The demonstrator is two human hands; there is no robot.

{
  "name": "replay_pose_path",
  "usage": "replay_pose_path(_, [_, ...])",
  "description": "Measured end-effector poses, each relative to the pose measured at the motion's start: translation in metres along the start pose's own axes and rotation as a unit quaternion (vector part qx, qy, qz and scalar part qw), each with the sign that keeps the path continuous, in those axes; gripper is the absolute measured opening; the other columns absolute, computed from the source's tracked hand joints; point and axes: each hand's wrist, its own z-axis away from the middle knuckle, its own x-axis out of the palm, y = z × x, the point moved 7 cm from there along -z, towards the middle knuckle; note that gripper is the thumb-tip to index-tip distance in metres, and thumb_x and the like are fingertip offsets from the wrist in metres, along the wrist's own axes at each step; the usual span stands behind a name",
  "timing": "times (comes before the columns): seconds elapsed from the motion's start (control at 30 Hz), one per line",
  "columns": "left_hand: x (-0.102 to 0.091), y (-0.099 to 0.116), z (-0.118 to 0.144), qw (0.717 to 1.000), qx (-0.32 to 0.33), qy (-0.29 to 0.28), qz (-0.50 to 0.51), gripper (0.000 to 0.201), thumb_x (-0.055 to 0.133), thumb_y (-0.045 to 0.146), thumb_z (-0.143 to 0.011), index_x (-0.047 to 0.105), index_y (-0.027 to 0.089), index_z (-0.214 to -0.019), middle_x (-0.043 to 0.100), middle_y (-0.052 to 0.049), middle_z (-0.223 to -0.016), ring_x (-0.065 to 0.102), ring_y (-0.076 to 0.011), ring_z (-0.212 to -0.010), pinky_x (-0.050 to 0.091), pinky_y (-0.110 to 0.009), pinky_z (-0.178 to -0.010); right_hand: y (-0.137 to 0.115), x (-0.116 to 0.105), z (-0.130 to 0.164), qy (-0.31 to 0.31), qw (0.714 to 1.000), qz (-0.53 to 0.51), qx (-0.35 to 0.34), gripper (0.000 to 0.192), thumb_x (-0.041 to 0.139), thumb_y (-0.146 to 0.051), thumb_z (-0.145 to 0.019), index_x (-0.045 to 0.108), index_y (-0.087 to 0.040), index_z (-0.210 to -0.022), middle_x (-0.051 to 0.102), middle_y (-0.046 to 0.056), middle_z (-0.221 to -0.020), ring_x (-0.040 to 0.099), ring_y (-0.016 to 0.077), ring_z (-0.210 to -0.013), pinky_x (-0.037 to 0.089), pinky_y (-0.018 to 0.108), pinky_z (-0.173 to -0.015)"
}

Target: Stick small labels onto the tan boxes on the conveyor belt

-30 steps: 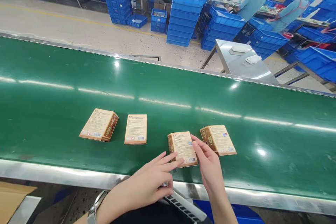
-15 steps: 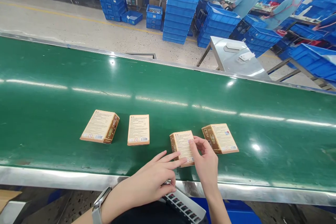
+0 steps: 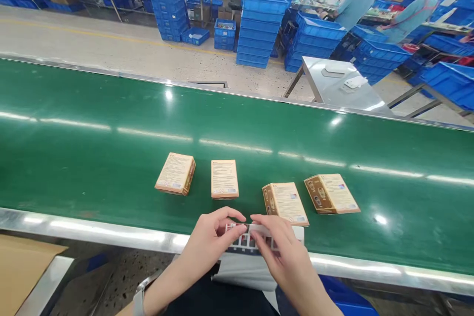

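Several small tan boxes lie in a row on the green conveyor belt (image 3: 111, 158): one at the left (image 3: 175, 173), one beside it (image 3: 224, 178), one nearer me (image 3: 285, 202) and one at the right (image 3: 332, 193). My left hand (image 3: 210, 242) and my right hand (image 3: 282, 252) meet over the belt's near metal edge. Both pinch a white sheet of small stickers (image 3: 255, 247), the left hand on its left end and the right hand's fingers on its top. The sheet lies just in front of the third box, apart from it.
Stacks of blue crates (image 3: 261, 27) stand on the floor beyond the belt. A steel table (image 3: 333, 86) with white pieces stands at the right. Two people in light blue work at benches far right. Cardboard (image 3: 22, 266) lies at lower left.
Both hands left the third box and drew back to the belt's near edge. The sticker sheet, earlier held low by the left hand, is now raised between both hands.
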Motion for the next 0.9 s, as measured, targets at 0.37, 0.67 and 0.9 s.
replay_pose_path(0.37, [-0.012,0.009,0.013,0.997,0.036,0.041,-0.046,0.03,0.052,0.041,-0.095,0.06,0.017,-0.079,0.053,0.004,-0.062,0.041,-0.0104,-0.059,0.03,-0.023,-0.058,-0.022,0.008,-0.01,0.074,0.983,0.098,-0.136,0.022,0.06,-0.004,-0.093,0.063,-0.017,-0.11,0.072,0.01,-0.107,0.069,0.021,-0.098,0.038,0.047,-0.108])
replay_pose_path(0.67, [-0.014,0.01,0.003,0.998,0.017,0.031,-0.05,0.032,0.051,0.042,-0.095,0.058,0.016,-0.077,0.048,0.005,-0.058,0.036,-0.01,-0.057,0.028,-0.024,-0.057,-0.006,0.007,-0.025,0.093,0.99,0.055,-0.089,0.022,0.064,-0.007,-0.09,0.063,-0.018,-0.11,0.07,0.012,-0.113,0.065,0.0243,-0.108,0.05,0.041,-0.093])
replay_pose_path(0.9, [-0.011,0.014,-0.007,0.996,0.019,0.04,-0.083,0.031,0.05,0.04,-0.096,0.058,0.017,-0.076,0.054,0.004,-0.06,0.044,-0.0103,-0.058,0.034,-0.023,-0.057,0.001,-0.001,-0.02,0.055,0.997,-0.005,-0.063,0.016,0.064,-0.007,-0.088,0.068,-0.021,-0.095,0.071,0.008,-0.119,0.061,0.0253,-0.118,0.046,0.042,-0.1])
